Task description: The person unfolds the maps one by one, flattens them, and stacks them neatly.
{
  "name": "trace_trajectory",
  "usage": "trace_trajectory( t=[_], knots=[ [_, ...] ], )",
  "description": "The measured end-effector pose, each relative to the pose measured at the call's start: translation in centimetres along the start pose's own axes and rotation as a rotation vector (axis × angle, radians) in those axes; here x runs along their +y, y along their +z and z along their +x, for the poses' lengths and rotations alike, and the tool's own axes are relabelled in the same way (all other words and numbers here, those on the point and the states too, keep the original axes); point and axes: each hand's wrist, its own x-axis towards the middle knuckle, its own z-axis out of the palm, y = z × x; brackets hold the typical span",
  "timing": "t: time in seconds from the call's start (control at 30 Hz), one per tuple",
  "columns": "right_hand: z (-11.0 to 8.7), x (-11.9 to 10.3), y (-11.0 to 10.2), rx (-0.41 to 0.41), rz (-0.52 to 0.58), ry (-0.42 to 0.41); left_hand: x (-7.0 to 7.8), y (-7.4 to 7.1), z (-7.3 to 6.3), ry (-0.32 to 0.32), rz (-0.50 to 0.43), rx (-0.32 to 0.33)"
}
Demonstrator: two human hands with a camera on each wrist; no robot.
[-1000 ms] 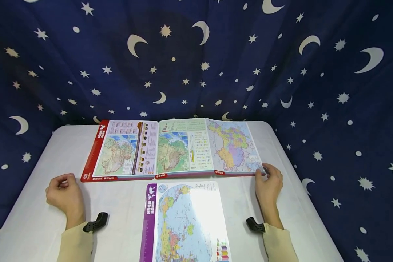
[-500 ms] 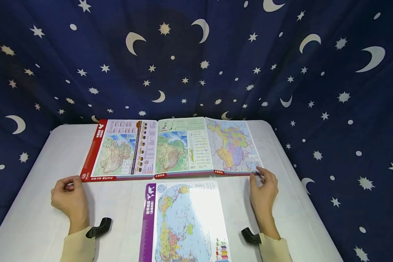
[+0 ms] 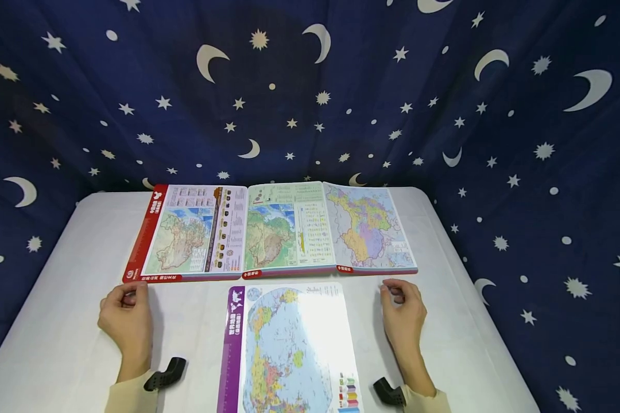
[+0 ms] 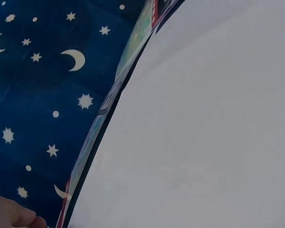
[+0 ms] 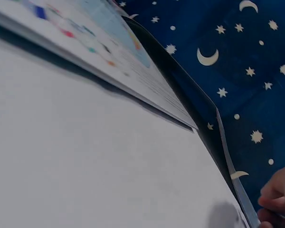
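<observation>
A three-panel fold-out map [image 3: 289, 261] with a red left border lies spread across the back of the table. In front of it is a glossy world map sheet [image 3: 276, 344] with a purple left strip; its near end runs out of the head view. My left hand [image 3: 128, 321] rests with loosely curled fingers just below the red corner; contact there cannot be made out. To the right of the world map, my right hand [image 3: 404, 321] is loosely curled, apart from both maps. The wrist views catch only fingertips [image 4: 21, 216] and fingers [image 5: 278, 197] at their edges.
The white-covered table [image 3: 191, 321] carries both maps. A dark blue curtain [image 3: 372, 69] with moons and stars encloses its back and sides. Black curved devices [image 3: 166, 374] sit on both wrists, beside the beige sleeves [image 3: 131, 396].
My right hand has come away from the fold-out map's lower right corner, moving inward and toward me. The left hand has moved right and toward me. Both maps lie as before.
</observation>
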Motion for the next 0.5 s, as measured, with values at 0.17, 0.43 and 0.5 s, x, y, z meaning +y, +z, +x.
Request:
trace_trajectory(
  t=[0.17,0.43,0.5],
  knots=[
    [-0.8,-0.5,0.1,-0.056,-0.028,0.005,0.1,0.1,-0.9,0.073,0.043,-0.017],
    [-2.0,-1.2,0.2,-0.114,-0.048,0.003,0.3,0.2,-2.3,0.169,0.075,-0.064],
    [-2.4,-1.4,0.2,-0.126,-0.047,-0.002,0.4,0.2,-2.6,0.178,0.081,-0.075]
  ],
)
